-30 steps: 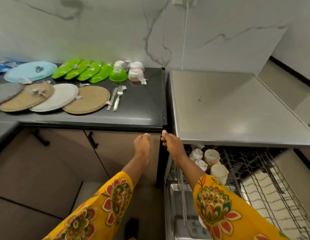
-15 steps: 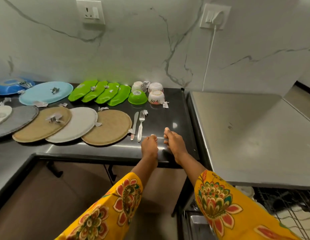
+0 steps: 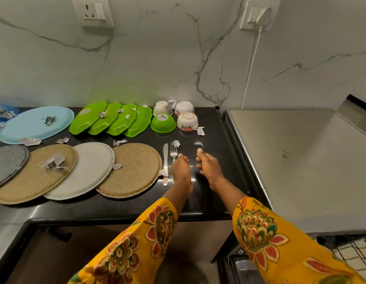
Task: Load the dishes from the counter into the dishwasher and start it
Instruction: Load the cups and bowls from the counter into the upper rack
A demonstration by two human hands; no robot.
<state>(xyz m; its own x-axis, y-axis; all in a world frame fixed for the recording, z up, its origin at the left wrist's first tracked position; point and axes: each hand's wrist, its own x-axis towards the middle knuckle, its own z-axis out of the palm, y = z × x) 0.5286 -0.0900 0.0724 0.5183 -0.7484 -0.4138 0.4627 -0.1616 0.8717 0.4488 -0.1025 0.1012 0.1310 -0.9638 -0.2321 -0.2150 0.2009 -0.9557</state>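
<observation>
I'm looking at five round plates (image 3: 128,169) overlapping on the black counter (image 3: 214,140), four green leaf plates (image 3: 114,119), four small bowls (image 3: 163,124), one knife (image 3: 165,162), one fork (image 3: 173,152). My left hand (image 3: 181,171) is hovering over the fork, right hand (image 3: 208,167) beside it, both loosely curled, grasping nothing

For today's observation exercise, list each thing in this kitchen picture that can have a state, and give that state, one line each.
green bowl: upside down on the counter
floral bowl: upside down
fork: lying flat, left hand over its handle
knife: lying flat, untouched
brown plate: flat, overlapping the white plate
left hand: fingers curled, grip unclear
right hand: empty, loosely curled
dishwasher rack: pulled out
wall plug: plugged in
</observation>
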